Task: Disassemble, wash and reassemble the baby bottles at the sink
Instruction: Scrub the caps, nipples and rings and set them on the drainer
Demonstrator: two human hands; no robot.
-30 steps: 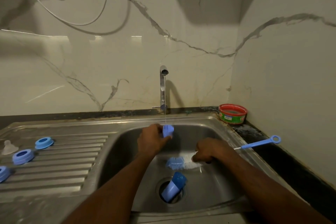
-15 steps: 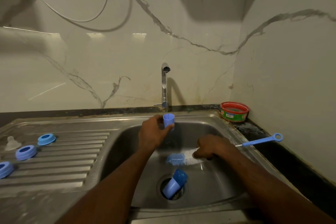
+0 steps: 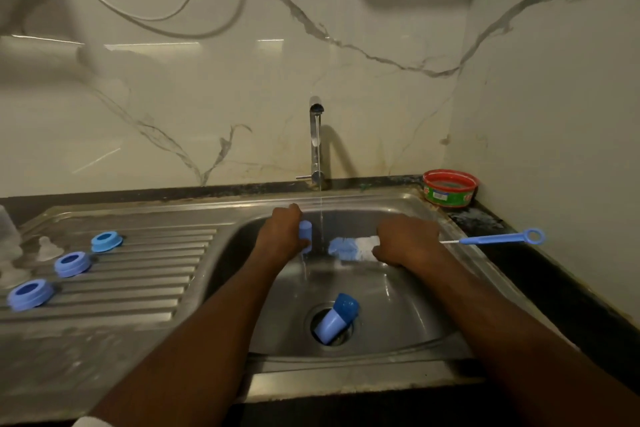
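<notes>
Item: blue bottle cap (image 3: 305,231), light, stiff plastic, likely slippery wet; best gripped round its sides. Location: sink basin (image 3: 398,305), far side, beside the tap stream. Left hand (image 3: 282,234) fingers curled round it. Right hand (image 3: 407,242) fist clamps bottle brush (image 3: 349,248).

Both hands (image 3: 282,232) (image 3: 407,241) curled, gripping.

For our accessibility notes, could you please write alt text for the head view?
At a steel sink with the tap running, the left hand holds a blue cap by the stream while the right hand grips a bottle brush. Three blue rings lie on the drainboard.
</notes>
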